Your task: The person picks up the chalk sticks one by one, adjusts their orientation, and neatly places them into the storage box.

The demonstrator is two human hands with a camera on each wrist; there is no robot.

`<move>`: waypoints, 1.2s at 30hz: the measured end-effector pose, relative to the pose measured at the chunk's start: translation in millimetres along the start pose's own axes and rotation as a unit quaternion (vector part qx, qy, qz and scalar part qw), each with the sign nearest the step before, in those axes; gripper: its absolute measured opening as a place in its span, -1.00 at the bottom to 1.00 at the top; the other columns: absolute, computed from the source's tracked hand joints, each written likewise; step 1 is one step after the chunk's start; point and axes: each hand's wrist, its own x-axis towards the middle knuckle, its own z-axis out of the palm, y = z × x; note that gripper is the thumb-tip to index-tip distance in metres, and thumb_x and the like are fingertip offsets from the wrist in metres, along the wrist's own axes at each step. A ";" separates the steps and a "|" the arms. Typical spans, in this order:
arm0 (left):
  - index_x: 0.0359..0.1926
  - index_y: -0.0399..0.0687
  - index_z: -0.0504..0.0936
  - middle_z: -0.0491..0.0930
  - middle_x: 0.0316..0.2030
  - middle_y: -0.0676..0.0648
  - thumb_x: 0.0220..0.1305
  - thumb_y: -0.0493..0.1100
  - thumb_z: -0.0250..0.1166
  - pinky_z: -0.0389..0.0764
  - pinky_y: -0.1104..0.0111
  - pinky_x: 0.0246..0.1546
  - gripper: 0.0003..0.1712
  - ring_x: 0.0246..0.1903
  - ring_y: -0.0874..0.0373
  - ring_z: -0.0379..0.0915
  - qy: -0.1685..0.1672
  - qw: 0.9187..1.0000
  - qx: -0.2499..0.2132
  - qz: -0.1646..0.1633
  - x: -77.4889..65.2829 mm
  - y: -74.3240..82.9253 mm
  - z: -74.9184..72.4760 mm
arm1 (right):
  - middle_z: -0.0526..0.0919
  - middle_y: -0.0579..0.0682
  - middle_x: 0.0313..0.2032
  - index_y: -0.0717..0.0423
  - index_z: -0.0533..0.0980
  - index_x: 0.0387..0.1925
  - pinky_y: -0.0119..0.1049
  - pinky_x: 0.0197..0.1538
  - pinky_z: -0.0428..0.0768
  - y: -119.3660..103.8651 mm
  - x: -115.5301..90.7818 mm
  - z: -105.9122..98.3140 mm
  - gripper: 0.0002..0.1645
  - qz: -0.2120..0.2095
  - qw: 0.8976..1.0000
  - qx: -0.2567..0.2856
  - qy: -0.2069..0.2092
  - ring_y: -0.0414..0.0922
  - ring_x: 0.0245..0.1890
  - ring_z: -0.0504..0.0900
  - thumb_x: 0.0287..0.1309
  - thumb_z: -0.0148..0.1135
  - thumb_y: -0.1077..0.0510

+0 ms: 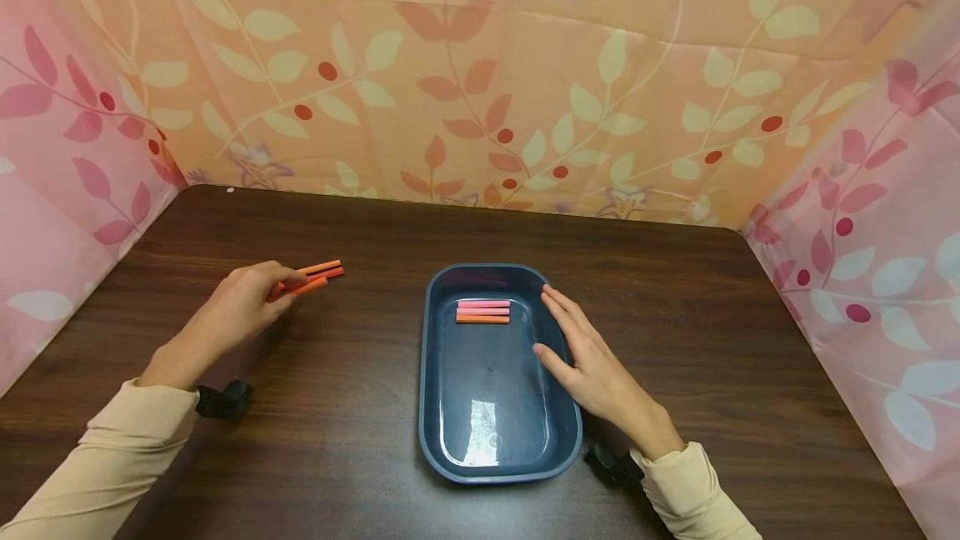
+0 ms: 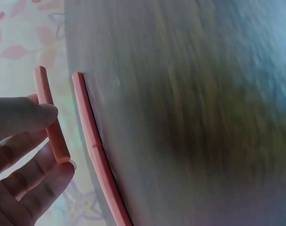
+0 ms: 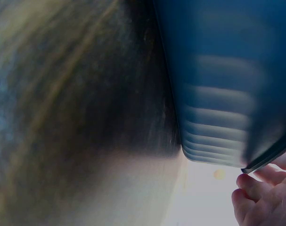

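My left hand [image 1: 251, 298] is over the left part of the table, pinching a short faceted orange-red stick [image 2: 58, 141] between thumb and fingers. In the left wrist view, the stick is raised above the tabletop. More orange and red sticks [image 1: 321, 267] lie by the fingertips, partly hidden by the hand. My right hand [image 1: 600, 369] rests with straight fingers over the right rim of a dark blue rectangular tray [image 1: 427, 373], its thumb reaching inside. Two pink sticks [image 1: 483, 304] and one orange stick [image 1: 482, 319] lie side by side near the tray's far end.
The dark wood table [image 1: 345, 407] carries the tray near its middle. Patterned cloth [image 1: 420, 90] hangs behind the table and along both sides. A black camera [image 1: 225, 400] is strapped at the left wrist, another black camera [image 1: 613, 467] at the right.
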 end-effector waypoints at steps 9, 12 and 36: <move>-0.13 -0.29 0.73 0.69 -0.28 -0.26 0.02 -0.45 0.42 0.53 0.03 -0.31 -0.68 -0.37 -0.10 0.55 -0.006 1.000 -0.011 -0.007 5.3 17.0 1.5 | 0.08 0.07 0.53 0.22 0.09 0.51 0.24 0.41 0.24 0.8 -0.2 0.1 -0.14 -0.003 1.000 -0.001 0.003 0.11 0.49 0.17 0.32 0.23 0.10; -0.10 -0.27 0.72 0.68 -0.24 -0.27 0.03 -0.45 0.40 0.53 0.00 -0.29 -0.66 -0.32 -0.15 0.58 -0.009 1.000 -0.012 -0.007 7.2 23.0 0.8 | 0.09 0.06 0.53 0.22 0.09 0.50 0.23 0.41 0.24 0.8 -0.2 -0.1 -0.15 -0.002 1.000 -0.001 0.001 0.10 0.49 0.18 0.32 0.22 0.09; -0.04 -0.21 0.72 0.68 -0.23 -0.18 0.09 -0.45 0.38 0.61 -0.02 -0.18 -0.64 -0.25 -0.08 0.59 -0.023 0.998 -0.049 0.016 30.4 59.3 0.6 | 0.07 0.03 0.54 0.22 0.09 0.51 0.19 0.43 0.23 -2.2 -0.2 -1.0 -0.15 0.007 1.000 0.005 -0.005 0.06 0.50 0.16 0.33 0.22 0.10</move>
